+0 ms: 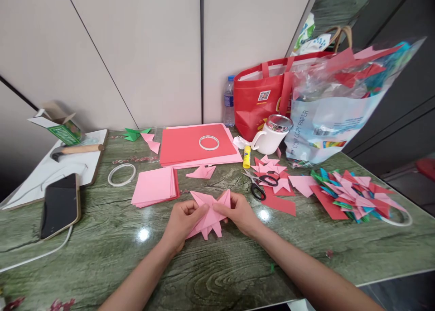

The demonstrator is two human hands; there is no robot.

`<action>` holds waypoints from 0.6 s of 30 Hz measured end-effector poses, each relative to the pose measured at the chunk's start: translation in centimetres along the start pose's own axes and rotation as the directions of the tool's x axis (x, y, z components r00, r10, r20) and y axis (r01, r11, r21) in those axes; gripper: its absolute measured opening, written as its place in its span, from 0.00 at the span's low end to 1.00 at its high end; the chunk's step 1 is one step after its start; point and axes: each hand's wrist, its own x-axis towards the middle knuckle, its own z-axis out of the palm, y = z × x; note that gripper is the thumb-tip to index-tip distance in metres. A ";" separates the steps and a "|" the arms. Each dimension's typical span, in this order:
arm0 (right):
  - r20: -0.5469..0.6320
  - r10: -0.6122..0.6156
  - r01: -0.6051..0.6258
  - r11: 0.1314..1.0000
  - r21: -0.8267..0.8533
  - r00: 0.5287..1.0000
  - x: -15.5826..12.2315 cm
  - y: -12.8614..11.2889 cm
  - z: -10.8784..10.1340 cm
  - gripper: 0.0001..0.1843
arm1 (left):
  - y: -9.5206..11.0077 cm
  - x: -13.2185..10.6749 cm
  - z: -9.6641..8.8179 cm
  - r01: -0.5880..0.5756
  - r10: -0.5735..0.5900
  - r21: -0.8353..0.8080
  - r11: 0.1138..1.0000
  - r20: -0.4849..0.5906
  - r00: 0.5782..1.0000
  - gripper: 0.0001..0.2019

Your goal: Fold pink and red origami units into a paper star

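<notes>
Pink folded paper (211, 217) was held over the green surface (210, 279), between the two hands. The left hand (181, 221) had its fingers closed on the paper's left side, thumb on top; the right hand's (240, 212) fingers gripped the right side likewise. Just beyond lay a small pink folded piece (203, 172), with a stack of pink squares (152, 186) to its left and black-handled scissors (257, 184) to its right, near a yellow glue stick (246, 157).
</notes>
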 end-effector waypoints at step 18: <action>0.021 0.001 -0.001 1.000 0.014 1.000 -0.2 -0.6 0.1 0.17 | 0.7 -0.4 -0.1 -0.017 0.013 0.056 0.998 0.068 0.998 0.18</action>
